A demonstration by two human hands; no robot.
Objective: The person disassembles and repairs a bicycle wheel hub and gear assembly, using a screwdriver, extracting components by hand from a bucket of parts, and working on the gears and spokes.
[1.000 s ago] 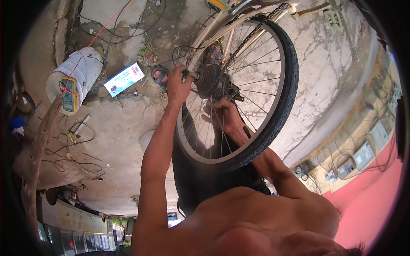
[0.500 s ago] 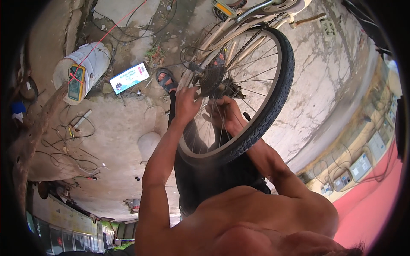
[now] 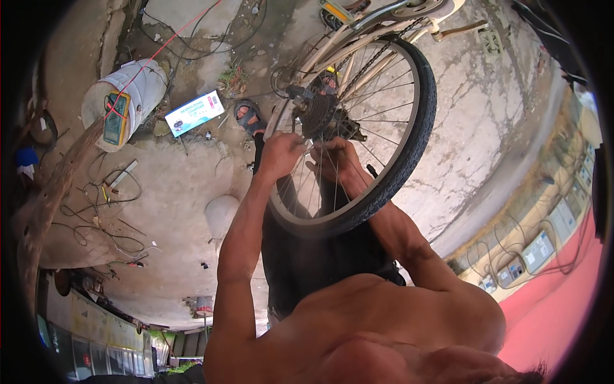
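Observation:
A bicycle wheel with a black knobbly tyre [image 3: 420, 121] stands tilted before me, fixed in a cream bicycle frame [image 3: 330, 43]. At its hub sits a dark sprocket cassette [image 3: 318, 116], and a chain [image 3: 369, 68] runs along the frame. Just below the cassette, my left hand [image 3: 282, 155] is closed in a pinch by the spokes. What its fingertips hold is too small to make out. My right hand [image 3: 337, 160] is close to it among the spokes, under the hub, with curled fingers. Spokes and the hand itself partly hide those fingertips.
A multimeter [image 3: 116, 120] with red leads rests on a white bucket [image 3: 140, 86] at the left. Beside it lies a white and blue box [image 3: 194, 114]. Loose cables [image 3: 102, 198] cover the left ground. A hammer-like wooden-handled tool [image 3: 462, 30] lies at the far right.
My left hand has dropped slightly away from the cassette's edge, closer to my right hand's fingers. More of the cassette shows now. The wheel appears slightly shifted in view.

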